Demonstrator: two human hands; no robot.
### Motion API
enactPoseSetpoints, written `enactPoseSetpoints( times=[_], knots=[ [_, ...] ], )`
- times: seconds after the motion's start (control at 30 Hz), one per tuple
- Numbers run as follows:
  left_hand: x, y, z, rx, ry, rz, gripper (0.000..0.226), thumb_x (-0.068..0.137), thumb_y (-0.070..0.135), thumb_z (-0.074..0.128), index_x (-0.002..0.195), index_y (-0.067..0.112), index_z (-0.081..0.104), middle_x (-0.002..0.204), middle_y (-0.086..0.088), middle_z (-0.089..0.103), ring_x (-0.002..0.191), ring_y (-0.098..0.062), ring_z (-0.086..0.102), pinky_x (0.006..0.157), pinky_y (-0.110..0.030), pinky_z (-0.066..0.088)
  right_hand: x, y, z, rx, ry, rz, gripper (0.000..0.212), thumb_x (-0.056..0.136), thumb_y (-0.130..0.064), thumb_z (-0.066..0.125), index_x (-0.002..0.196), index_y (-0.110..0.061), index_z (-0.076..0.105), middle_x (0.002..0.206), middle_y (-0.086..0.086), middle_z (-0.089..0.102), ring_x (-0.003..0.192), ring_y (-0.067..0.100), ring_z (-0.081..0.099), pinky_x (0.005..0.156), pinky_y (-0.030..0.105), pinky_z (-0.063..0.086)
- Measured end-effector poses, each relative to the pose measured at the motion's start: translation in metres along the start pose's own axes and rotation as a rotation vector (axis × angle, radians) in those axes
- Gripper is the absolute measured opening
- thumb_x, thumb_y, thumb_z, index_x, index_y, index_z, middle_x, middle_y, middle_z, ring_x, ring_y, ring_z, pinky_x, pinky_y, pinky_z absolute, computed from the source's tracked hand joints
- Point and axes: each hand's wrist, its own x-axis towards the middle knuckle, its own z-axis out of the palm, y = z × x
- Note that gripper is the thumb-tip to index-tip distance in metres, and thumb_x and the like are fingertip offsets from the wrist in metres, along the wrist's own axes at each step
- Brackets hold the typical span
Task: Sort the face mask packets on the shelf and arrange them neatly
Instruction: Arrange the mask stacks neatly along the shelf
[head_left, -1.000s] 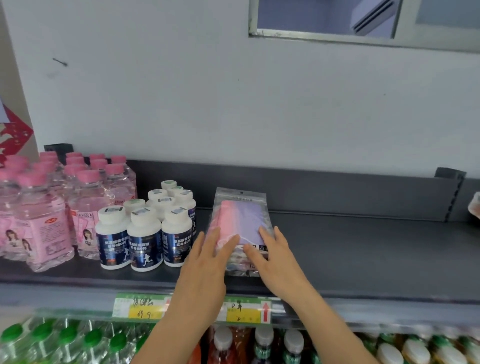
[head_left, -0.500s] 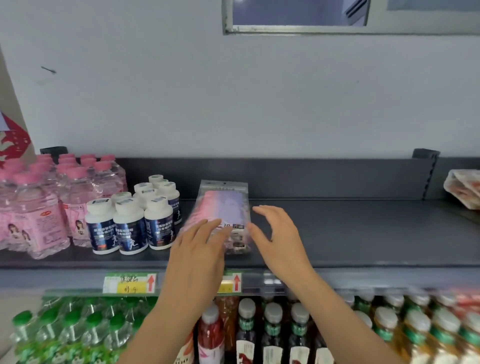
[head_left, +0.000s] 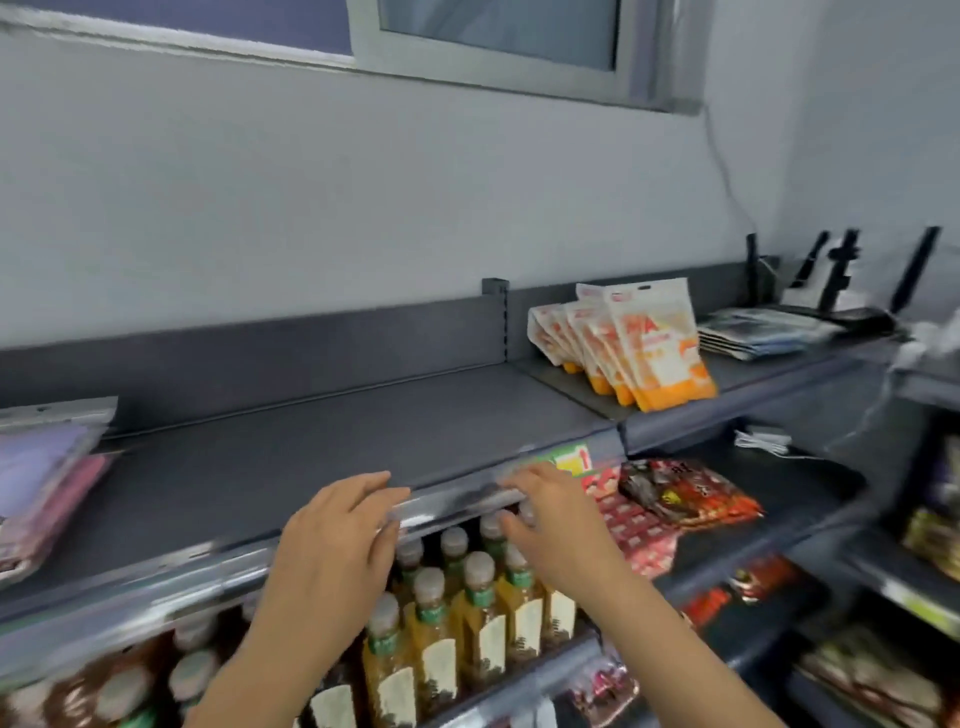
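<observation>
Where the dark shelf (head_left: 311, 457) meets the left edge of the view, the pink and purple face mask packets (head_left: 47, 467) lie flat on it, stacked. Toward the middle, the left hand (head_left: 332, 540) and then the right hand (head_left: 556, 525) hover at the shelf's front rail, both empty with fingers loosely spread, above bottles (head_left: 467, 597). Orange packets (head_left: 634, 343) stand leaning farther right.

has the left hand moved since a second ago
Yes: the left hand came off the pink-and-purple plastic mask packet, rightward along the dark grey metal shelf.
</observation>
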Motion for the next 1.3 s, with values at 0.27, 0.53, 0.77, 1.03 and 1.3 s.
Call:
enactPoseSetpoints(
  times=[0.27, 0.53, 0.77, 1.03, 1.3],
  knots=[
    [0.031, 0.127, 0.064, -0.068, -0.095, 0.127, 0.036, 0.065, 0.015, 0.084, 0.098, 0.025, 0.073, 0.103, 0.006, 0.070, 0.092, -0.018, 0.068, 0.076, -0.037, 0.055, -0.048, 0.123, -0.080, -0.069, 0.084, 0.207, 0.036, 0.090, -0.031, 0.058, 0.125, -0.022, 0.057, 0.125, -0.002, 0.054, 0.116, 0.019, 0.048, 0.099, 0.034, 0.041],
    [0.067, 0.191, 0.101, -0.121, -0.135, 0.220, 0.036, 0.072, 0.019, 0.079, 0.107, 0.027, 0.071, 0.109, 0.010, 0.068, 0.099, -0.015, 0.065, 0.083, -0.038, 0.053, -0.067, 0.197, -0.124, -0.143, 0.174, 0.402, 0.047, 0.091, -0.039, 0.053, 0.136, -0.028, 0.044, 0.133, -0.005, 0.051, 0.121, 0.017, 0.046, 0.096, 0.034, 0.044],
    [0.121, 0.228, 0.146, -0.208, -0.137, 0.332, 0.032, 0.084, 0.030, 0.066, 0.115, 0.028, 0.066, 0.118, 0.010, 0.064, 0.109, -0.013, 0.060, 0.090, -0.037, 0.049, -0.053, 0.246, -0.129, -0.167, 0.193, 0.518, 0.050, 0.091, -0.040, 0.054, 0.138, -0.028, 0.041, 0.131, -0.005, 0.051, 0.117, 0.015, 0.049, 0.095, 0.033, 0.045],
    [0.211, 0.271, 0.198, -0.286, -0.152, 0.443, 0.039, 0.094, 0.038, 0.051, 0.129, 0.022, 0.056, 0.129, 0.003, 0.057, 0.120, -0.019, 0.050, 0.097, -0.037, 0.040, -0.004, 0.292, -0.153, -0.237, 0.249, 0.615, 0.053, 0.090, -0.041, 0.054, 0.139, -0.023, 0.041, 0.130, 0.003, 0.053, 0.120, 0.023, 0.048, 0.096, 0.039, 0.043],
    [0.247, 0.323, 0.244, -0.376, -0.137, 0.550, 0.035, 0.091, 0.038, 0.056, 0.122, 0.021, 0.062, 0.122, 0.002, 0.062, 0.115, -0.020, 0.055, 0.092, -0.036, 0.045, 0.005, 0.328, -0.161, -0.298, 0.267, 0.706, 0.051, 0.092, -0.040, 0.052, 0.139, -0.024, 0.039, 0.132, 0.003, 0.051, 0.121, 0.024, 0.045, 0.094, 0.039, 0.045]
  ],
)
